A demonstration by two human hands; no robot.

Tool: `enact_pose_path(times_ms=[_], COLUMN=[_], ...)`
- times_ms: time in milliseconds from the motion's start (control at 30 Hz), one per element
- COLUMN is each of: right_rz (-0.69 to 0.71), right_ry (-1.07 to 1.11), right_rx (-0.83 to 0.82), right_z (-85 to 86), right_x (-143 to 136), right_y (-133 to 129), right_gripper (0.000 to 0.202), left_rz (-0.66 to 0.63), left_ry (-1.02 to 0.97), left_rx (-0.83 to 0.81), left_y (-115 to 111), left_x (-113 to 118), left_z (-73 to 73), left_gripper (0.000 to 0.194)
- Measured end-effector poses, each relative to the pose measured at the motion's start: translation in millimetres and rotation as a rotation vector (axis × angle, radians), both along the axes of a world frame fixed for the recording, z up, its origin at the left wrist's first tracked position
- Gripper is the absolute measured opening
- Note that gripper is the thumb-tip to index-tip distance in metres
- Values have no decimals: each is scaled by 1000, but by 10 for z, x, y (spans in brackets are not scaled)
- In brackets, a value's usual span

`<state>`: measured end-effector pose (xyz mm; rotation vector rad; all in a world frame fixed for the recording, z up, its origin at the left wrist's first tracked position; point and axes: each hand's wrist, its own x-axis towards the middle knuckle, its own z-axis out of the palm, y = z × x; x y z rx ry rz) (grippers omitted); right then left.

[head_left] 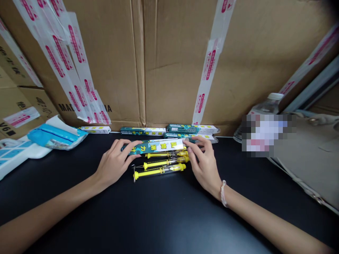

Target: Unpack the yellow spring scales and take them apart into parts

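Observation:
My left hand (114, 160) pinches the left end of a long, narrow green-and-white cardboard box (159, 145) with yellow Chinese lettering. At its right end, the fingers of my right hand (202, 164) close on the white tip; their exact contact is partly hidden. Just below the box lie three yellow tubular spring scales (160, 171) with clear sections and metal hooks at the left. They rest roughly side by side on the black table (159, 218), the rearmost partly covered by the box.
Behind my hands, several similar boxes (144, 131) lie against a large taped carton (169, 70). A blue-and-white packet (57, 135) sits on a white object (23, 157) at left. At right are a clear plastic bottle (267, 104) and a beige bag (309, 151).

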<state>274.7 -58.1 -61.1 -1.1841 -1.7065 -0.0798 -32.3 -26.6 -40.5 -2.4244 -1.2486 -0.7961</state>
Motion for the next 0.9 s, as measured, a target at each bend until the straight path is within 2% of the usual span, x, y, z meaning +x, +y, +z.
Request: enact_pose_path(times_ms=[233,500,733,900], right_rz=[76,142,111,225], right_ry=[106,181,198,138], right_rx=[-33,-63,-32,-99], right_z=[72,26,26,31], right_x=[43,94,65,96], right_y=[23,69,14,44], right_gripper=[16,11,16,18], left_rz=[-33,-66,-70,-108], left_ry=[24,30,6,1], left_rx=[32,39,11,5], left_y=[-15,-20,-19,-7], left_x=[-5,-5,-2,-21], left_z=[5,20,20,23], left_gripper=[40,40,40,38])
